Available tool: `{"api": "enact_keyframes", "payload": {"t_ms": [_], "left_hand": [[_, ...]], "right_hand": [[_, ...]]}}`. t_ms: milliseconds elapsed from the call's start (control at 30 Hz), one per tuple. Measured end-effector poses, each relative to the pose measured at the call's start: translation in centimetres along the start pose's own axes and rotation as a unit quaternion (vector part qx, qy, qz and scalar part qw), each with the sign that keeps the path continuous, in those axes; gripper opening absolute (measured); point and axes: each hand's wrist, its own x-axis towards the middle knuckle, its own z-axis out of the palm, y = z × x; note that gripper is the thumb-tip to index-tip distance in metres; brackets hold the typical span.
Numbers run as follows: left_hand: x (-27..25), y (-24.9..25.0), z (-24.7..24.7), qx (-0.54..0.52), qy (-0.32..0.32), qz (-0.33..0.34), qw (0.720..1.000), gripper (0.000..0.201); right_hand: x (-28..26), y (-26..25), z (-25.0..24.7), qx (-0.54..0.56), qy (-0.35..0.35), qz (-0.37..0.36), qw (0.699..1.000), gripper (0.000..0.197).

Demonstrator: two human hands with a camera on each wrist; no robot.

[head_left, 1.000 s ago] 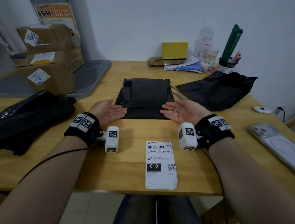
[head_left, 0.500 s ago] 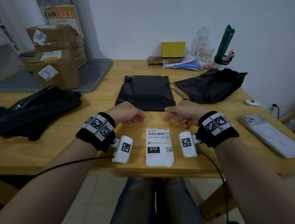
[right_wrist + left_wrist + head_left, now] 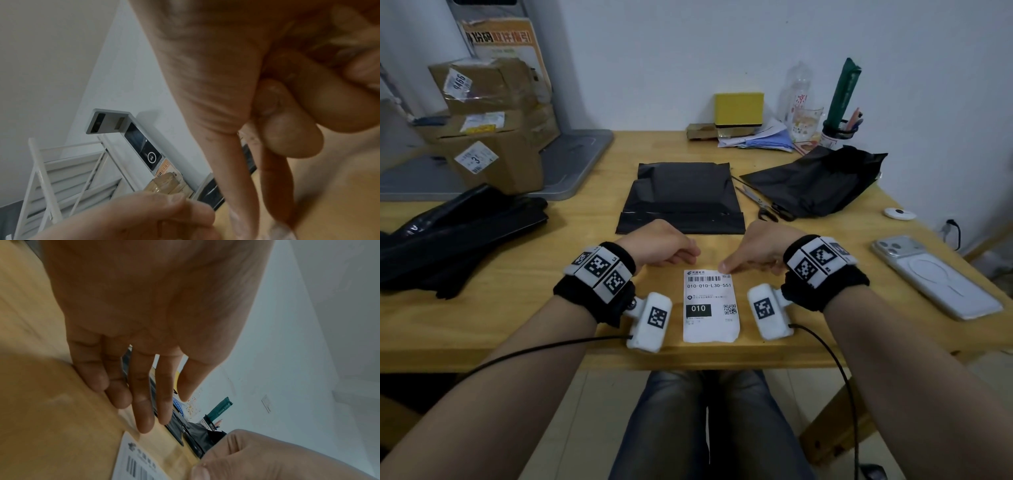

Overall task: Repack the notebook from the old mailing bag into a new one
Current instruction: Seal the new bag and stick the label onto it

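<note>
A packed black mailing bag (image 3: 681, 198) lies flat mid-table with its flap folded over. To its right sits a crumpled empty black bag (image 3: 815, 181). A white shipping label (image 3: 710, 305) lies flat near the front edge. My left hand (image 3: 688, 257) hovers at the label's top left corner; in the left wrist view its fingers (image 3: 144, 410) are relaxed and almost straight, holding nothing, just above the label (image 3: 133, 459). My right hand (image 3: 732, 265) is curled, and its thumb and forefinger (image 3: 236, 203) pinch the label's top right corner. The notebook is not visible.
Scissors (image 3: 760, 202) lie between the two bags. A phone (image 3: 935, 274) rests at the right edge and a pile of black bags (image 3: 458, 233) at the left. Cardboard boxes (image 3: 489, 120) stand back left. Stationery and a yellow box (image 3: 738, 108) line the wall.
Both hands have drawn back from the packed bag toward me, turned palm down and come to the label's top corners. The right hand has curled onto the label's corner.
</note>
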Motion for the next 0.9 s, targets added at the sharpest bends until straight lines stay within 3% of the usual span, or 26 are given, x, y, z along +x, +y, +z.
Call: {"api": "enact_keyframes", "payload": {"t_ms": [167, 400, 533, 633, 700, 800, 900], "left_hand": [[-0.1, -0.3, 0.0, 0.006, -0.002, 0.007, 1.0, 0.023], [-0.8, -0.6, 0.0, 0.045, -0.023, 0.043, 0.998, 0.017], [-0.8, -0.7, -0.2, 0.085, -0.051, 0.044, 0.994, 0.027], [-0.6, -0.9, -0.3, 0.092, -0.055, 0.044, 0.993, 0.019], [-0.7, -0.9, -0.4, 0.093, -0.044, 0.043, 0.994, 0.017], [-0.5, -0.9, -0.3, 0.088, -0.027, 0.046, 0.995, 0.013], [-0.4, -0.6, 0.0, 0.096, -0.044, 0.039, 0.994, 0.026]], "right_hand": [[-0.3, -0.6, 0.2, -0.01, 0.004, 0.007, 1.0, 0.041], [-0.3, 0.0, 0.3, 0.108, -0.01, -0.023, 0.994, 0.038], [-1.0, -0.4, -0.1, 0.122, 0.001, -0.055, 0.991, 0.035], [-1.8, -0.9, -0.8, 0.144, 0.013, -0.081, 0.986, 0.032], [-2.4, -1.2, -1.3, 0.155, 0.035, -0.091, 0.983, 0.019], [-2.6, -1.2, -1.6, 0.16, 0.064, -0.095, 0.98, 0.023], [-2.5, -1.1, -1.0, 0.158, 0.039, -0.087, 0.983, 0.023]]}}
